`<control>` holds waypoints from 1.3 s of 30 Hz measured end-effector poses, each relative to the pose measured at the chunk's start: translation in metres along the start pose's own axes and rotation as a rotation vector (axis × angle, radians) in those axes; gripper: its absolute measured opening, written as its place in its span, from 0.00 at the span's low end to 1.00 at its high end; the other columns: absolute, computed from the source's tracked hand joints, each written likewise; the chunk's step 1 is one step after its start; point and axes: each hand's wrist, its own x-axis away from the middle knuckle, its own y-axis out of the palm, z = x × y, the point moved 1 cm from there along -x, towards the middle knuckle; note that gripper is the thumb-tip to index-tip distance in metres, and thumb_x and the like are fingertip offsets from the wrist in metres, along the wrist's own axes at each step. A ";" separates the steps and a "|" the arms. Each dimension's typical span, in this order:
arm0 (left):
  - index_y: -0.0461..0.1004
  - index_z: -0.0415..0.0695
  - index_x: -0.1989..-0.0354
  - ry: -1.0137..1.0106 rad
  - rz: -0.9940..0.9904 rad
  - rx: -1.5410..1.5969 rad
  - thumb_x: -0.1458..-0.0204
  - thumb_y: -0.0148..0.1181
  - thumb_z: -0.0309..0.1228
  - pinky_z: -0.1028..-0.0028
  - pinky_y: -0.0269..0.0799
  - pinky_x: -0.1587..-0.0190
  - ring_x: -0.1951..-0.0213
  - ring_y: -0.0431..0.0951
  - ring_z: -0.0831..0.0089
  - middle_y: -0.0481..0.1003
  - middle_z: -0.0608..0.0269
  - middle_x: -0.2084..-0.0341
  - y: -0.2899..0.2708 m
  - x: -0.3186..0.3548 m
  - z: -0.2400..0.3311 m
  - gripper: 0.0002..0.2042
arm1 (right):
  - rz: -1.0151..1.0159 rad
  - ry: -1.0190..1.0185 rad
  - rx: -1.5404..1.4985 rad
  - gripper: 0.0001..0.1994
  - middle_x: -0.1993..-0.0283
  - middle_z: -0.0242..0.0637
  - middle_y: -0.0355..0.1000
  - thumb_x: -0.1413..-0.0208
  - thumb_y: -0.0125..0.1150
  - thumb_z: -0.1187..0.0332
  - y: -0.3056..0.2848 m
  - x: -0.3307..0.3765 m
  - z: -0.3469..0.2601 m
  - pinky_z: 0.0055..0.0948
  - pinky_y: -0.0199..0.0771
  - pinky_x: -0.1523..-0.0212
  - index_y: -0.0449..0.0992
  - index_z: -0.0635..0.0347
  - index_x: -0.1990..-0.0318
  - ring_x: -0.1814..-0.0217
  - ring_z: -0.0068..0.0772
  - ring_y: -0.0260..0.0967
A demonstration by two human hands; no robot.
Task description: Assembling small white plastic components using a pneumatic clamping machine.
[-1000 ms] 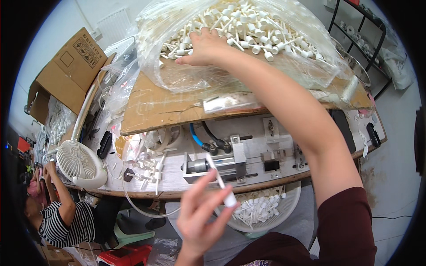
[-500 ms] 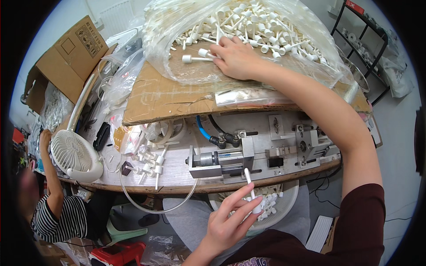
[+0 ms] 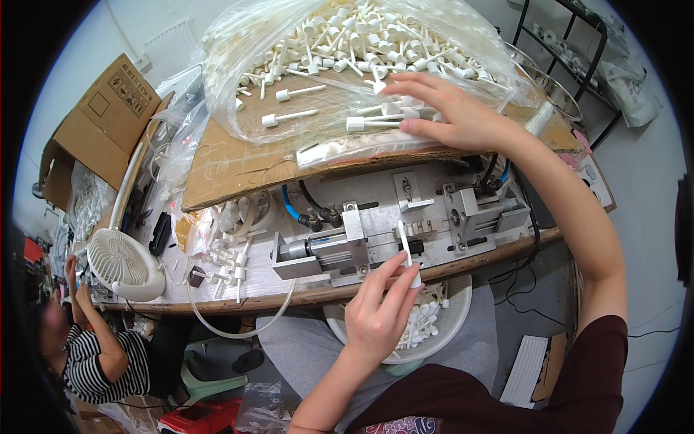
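My left hand [image 3: 374,311] pinches a white capped stick [image 3: 405,242] between thumb and fingers. The stick's thin end points up and away, just in front of the metal clamping fixture [image 3: 354,242], while its wide cap sits at my fingertips. Over the cardboard sheet [image 3: 238,163], my right hand [image 3: 452,112] is spread, thumb apart from the fingers. Several loose white capped sticks [image 3: 356,124] lie beside and partly beneath its fingers. Behind it rises a large heap of the same capped sticks [image 3: 376,36] on clear plastic film.
A white basket [image 3: 463,318] of white pieces rests at my lap below the table edge. To the left are a white fan [image 3: 124,264], a clear hose [image 3: 238,334] and an open cardboard box [image 3: 108,108]. A co-worker in a striped shirt [image 3: 108,362] sits at far left.
My right hand has moved right and nearer, with capped sticks now by its fingers near the cardboard's front edge. My left hand has raised its stick toward the fixture. The view has shifted.
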 end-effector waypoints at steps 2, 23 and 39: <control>0.81 0.37 0.56 0.013 -0.024 -0.091 0.55 0.71 0.23 0.74 0.78 0.65 0.65 0.81 0.69 0.77 0.56 0.49 0.002 -0.002 0.000 0.15 | -0.008 0.104 -0.023 0.23 0.36 0.42 0.66 0.36 0.57 0.54 0.000 0.007 -0.002 0.43 0.61 0.34 0.69 0.50 0.37 0.33 0.48 0.62; 0.82 0.43 0.59 0.028 -0.229 -0.372 0.58 0.71 0.27 0.73 0.73 0.72 0.80 0.75 0.69 0.81 0.65 0.51 0.018 -0.029 0.006 0.15 | 0.344 0.299 -0.497 0.15 0.54 0.32 0.78 0.47 0.71 0.65 -0.015 0.044 0.003 0.23 0.72 0.55 0.82 0.62 0.54 0.56 0.21 0.70; 0.72 0.34 0.43 -0.437 0.251 0.639 0.36 0.55 0.44 0.68 0.77 0.62 0.65 0.82 0.66 0.79 0.48 0.62 0.031 0.044 0.012 0.24 | 0.146 -0.136 -0.334 0.21 0.43 0.54 0.73 0.52 0.68 0.82 0.041 0.149 -0.140 0.43 0.68 0.41 0.76 0.70 0.48 0.43 0.51 0.70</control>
